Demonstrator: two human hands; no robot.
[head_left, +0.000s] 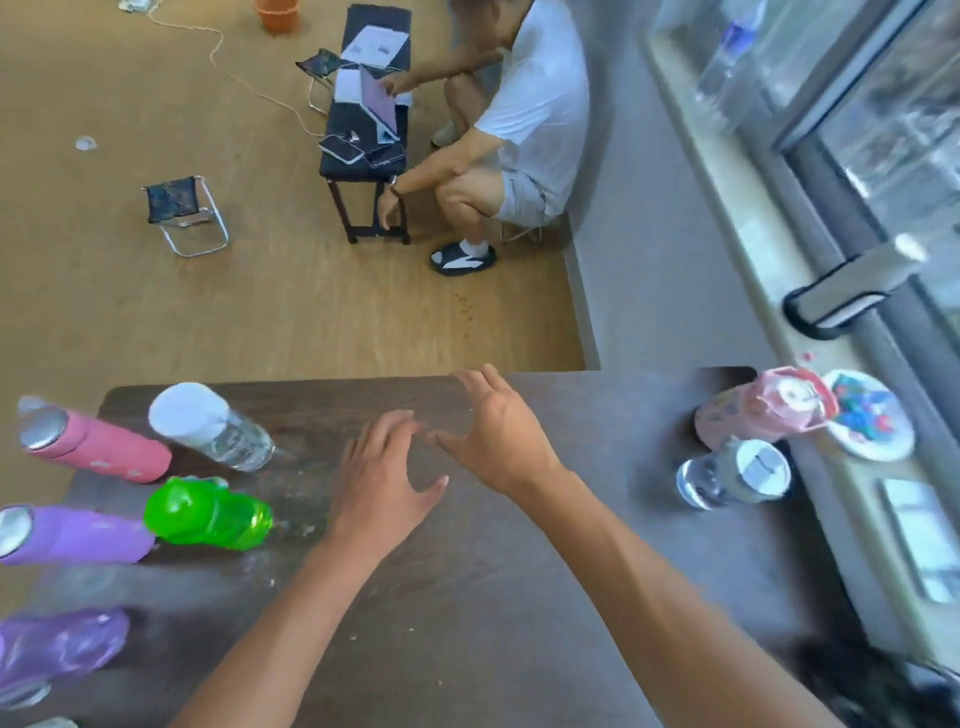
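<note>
Nothing written can be read: no text, brand or number. The pink bottle (98, 449) bears a few small pale marks on its side, too blurred to make out. The sheets (374, 44) on the bench (363, 171) carry dark print that is too small to tell. The pink cup (753, 415) near the window shows a printed pattern, equally blurred.
</note>
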